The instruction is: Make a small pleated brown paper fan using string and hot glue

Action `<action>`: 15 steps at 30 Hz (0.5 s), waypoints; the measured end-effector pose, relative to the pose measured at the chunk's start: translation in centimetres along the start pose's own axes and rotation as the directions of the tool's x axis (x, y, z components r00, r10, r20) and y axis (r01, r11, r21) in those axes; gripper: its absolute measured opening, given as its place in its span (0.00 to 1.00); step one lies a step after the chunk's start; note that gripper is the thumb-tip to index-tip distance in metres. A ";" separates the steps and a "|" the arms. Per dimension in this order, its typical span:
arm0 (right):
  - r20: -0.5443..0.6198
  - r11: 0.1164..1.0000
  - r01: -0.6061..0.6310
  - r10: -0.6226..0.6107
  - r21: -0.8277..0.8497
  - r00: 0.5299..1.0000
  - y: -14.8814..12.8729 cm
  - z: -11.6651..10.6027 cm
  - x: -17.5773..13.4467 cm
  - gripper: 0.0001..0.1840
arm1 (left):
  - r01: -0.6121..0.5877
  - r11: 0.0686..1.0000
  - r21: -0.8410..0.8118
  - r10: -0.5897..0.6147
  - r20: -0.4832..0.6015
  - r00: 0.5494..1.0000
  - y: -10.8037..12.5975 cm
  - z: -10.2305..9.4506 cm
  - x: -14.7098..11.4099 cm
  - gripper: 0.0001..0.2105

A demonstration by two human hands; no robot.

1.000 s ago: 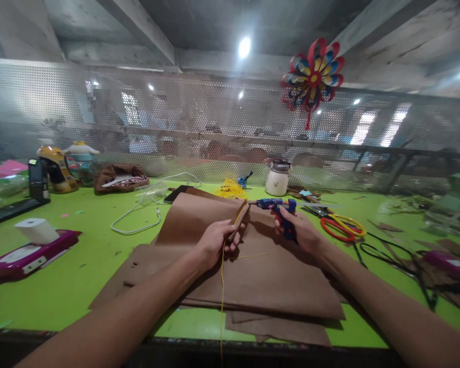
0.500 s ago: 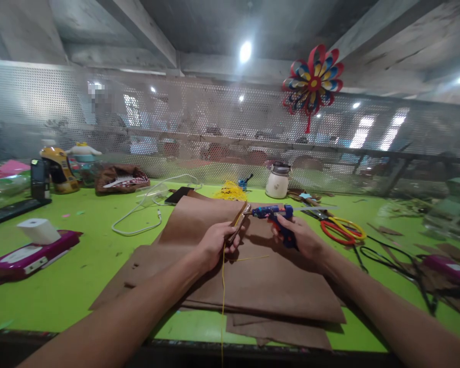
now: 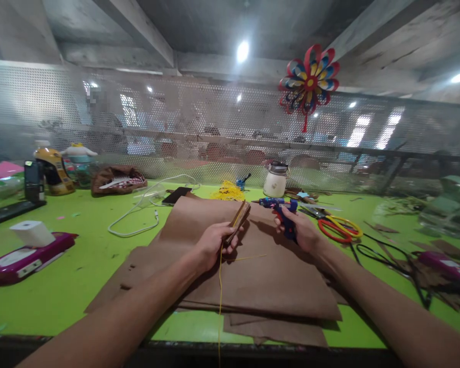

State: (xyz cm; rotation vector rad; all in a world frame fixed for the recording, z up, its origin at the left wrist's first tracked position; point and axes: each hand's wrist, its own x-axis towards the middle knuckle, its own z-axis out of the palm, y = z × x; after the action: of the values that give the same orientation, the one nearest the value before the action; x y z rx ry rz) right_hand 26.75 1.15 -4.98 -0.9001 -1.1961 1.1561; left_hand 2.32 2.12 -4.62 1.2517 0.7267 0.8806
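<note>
My left hand (image 3: 216, 243) is closed around a small folded brown paper piece (image 3: 242, 220), held upright above the sheets. A thin yellow cord (image 3: 220, 296) runs down from that grip past the table's front edge. In my right hand (image 3: 301, 230) is a blue glue gun (image 3: 287, 209) with a clear glue stick (image 3: 322, 207) poking out of its back. Its nozzle points left, a little apart from the folded piece. Beneath both hands lie large brown paper sheets (image 3: 276, 286), stacked and partly curled at the back.
On the green table (image 3: 76, 266), red-and-yellow-handled scissors (image 3: 335, 230) and a black cable (image 3: 383, 255) lie to the right. Behind are a white jar (image 3: 275, 182), yellow cord bundle (image 3: 228, 191) and phone (image 3: 177, 196). A purple power strip (image 3: 30, 258) with a white charger (image 3: 32, 233) sits left.
The glue gun has drawn back to the right, from the folded paper's top to a gap away from it. My left hand keeps its grip. The whole view has shifted slightly.
</note>
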 end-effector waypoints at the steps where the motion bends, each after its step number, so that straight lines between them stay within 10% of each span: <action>1: 0.000 1.000 0.009 -0.009 0.007 1.000 -0.1 0.0 -0.1 0.19 | 0.005 1.000 -0.003 -0.005 -0.001 1.000 0.0 0.0 0.0 0.11; 15: 0.136 1.000 -0.017 0.021 -0.025 0.990 -0.7 1.5 -1.4 0.16 | -0.010 1.000 -0.029 0.010 0.019 1.000 0.0 0.1 -0.2 0.10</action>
State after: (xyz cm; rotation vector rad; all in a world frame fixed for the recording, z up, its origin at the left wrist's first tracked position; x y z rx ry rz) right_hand 25.40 -0.47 -4.35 -0.8628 -1.3168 1.2370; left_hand 2.34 1.93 -4.58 1.2376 0.6913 0.8833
